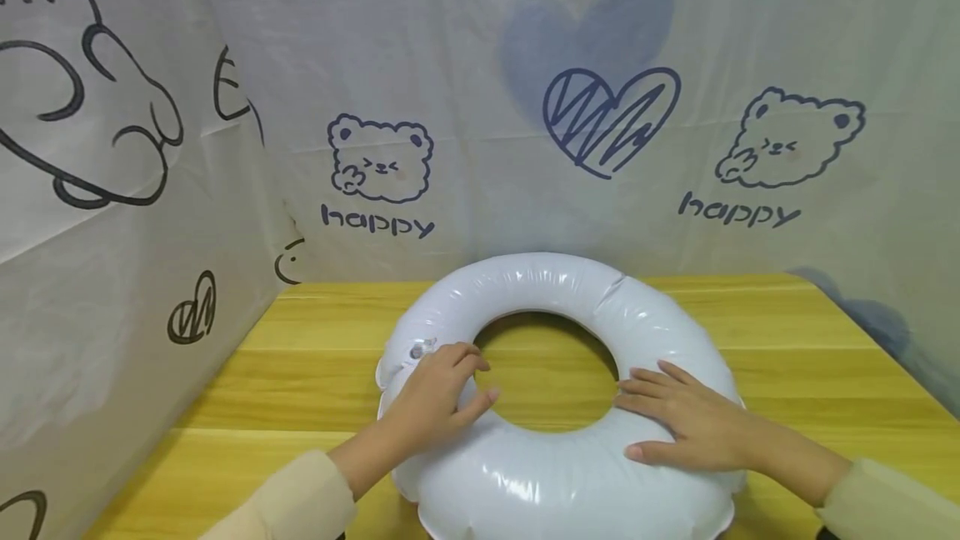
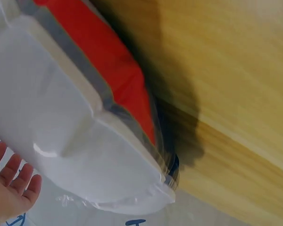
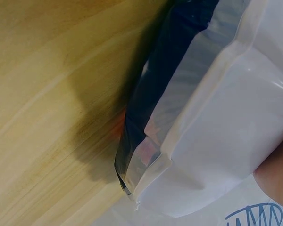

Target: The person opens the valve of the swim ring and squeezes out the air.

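Observation:
A white inflatable swim ring (image 1: 540,473) lies on the wooden table, puffed up, with its hole facing up. Over the ring's left side is my left hand (image 1: 431,402), its fingers loosely bent towards the hole, holding nothing. Just beyond that hand shows a small clear air valve (image 1: 417,351). My right hand (image 1: 693,423) rests on the right side of the ring, fingers spread and pointing inward. In the left wrist view the ring's underside carries a red panel (image 2: 106,61); a dark blue panel (image 3: 165,75) shows in the right wrist view.
The yellow wood-grain table (image 1: 315,340) runs back to a pale curtain (image 1: 480,148) printed with bears and hearts. A similar cloth (image 1: 97,298) hangs along the left side.

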Available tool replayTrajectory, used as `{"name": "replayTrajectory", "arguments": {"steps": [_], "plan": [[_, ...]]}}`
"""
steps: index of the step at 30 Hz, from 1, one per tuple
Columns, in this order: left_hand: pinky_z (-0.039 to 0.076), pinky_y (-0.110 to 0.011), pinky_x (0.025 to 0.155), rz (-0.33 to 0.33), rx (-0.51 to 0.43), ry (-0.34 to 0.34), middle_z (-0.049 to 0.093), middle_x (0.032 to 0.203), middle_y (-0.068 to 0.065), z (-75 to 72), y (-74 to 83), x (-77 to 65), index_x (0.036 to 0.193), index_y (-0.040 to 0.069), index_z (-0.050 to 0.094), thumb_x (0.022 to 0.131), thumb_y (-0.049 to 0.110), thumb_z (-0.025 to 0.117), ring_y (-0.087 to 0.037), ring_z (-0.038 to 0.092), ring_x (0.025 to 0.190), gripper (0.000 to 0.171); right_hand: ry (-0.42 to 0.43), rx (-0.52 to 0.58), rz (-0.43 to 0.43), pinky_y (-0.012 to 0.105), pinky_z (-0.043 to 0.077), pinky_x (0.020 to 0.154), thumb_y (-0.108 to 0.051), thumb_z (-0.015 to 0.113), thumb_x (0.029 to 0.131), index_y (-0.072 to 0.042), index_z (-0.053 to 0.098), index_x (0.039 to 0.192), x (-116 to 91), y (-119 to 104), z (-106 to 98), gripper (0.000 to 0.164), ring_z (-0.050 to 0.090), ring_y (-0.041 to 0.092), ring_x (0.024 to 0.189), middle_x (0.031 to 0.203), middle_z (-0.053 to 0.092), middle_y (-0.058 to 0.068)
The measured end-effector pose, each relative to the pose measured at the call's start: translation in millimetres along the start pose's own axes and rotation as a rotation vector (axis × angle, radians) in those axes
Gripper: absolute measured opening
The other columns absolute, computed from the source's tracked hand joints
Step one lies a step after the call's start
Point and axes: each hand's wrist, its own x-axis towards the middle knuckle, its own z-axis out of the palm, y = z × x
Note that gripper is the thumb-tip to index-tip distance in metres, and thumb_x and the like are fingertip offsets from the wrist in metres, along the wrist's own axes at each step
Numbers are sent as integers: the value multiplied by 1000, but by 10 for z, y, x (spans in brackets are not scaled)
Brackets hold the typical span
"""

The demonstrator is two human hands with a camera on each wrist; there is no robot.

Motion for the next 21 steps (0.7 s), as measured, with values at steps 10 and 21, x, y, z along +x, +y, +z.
{"name": "replayTrajectory", "arguments": {"steps": [10,21], "plan": [[41,-45,97,40,-57,-120,56,124,-11,65,90,-107,119,7,58,86,41,57,-26,51,118,46,-8,8,5,44,25,101,-52,57,85,-15,61,120,-8,4,14,51,51,31,121,125,61,4],[30,-51,106,125,-17,-252,47,138,-11,98,86,-230,132,9,48,91,59,40,-32,38,132,65,-28,29,-1,33,9,113,-53,56,86,-15,58,125,0,-14,-54,55,46,34,125,131,57,6]]}}
